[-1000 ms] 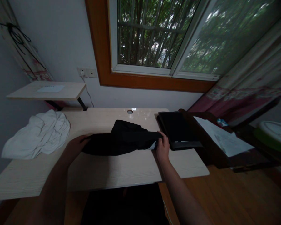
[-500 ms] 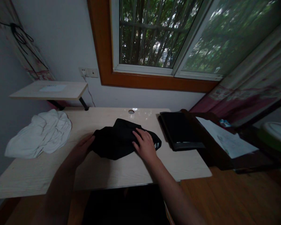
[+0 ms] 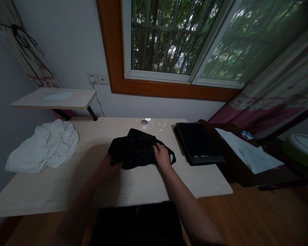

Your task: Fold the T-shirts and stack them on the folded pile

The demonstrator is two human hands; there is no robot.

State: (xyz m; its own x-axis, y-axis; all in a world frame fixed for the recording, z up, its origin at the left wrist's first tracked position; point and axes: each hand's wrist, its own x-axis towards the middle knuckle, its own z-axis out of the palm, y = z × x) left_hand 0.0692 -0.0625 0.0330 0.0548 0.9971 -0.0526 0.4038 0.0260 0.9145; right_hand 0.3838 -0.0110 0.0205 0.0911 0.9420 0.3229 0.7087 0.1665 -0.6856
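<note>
A piece of black clothing (image 3: 137,150) lies bunched on the pale wooden table in front of me, with a small white mark near its right end. My left hand (image 3: 112,167) is at its left end, blurred and dark. Its fingers are bent into the fabric and partly hidden by it, and that end looks lifted. Over the right part rests my right hand (image 3: 162,156), its fingers curled and closed on the cloth. What kind of garment it is, I cannot tell.
A crumpled white cloth (image 3: 45,145) lies at the table's left, below a small raised shelf (image 3: 74,97). To the right are a black folder-like stack (image 3: 196,141) and a paper sheet (image 3: 248,150) on a dark surface. Behind the table is a window (image 3: 166,51).
My left hand has moved right and turned inward, bringing the garment's left end with it. The right hand's fingers have drawn in, and the garment is more bunched.
</note>
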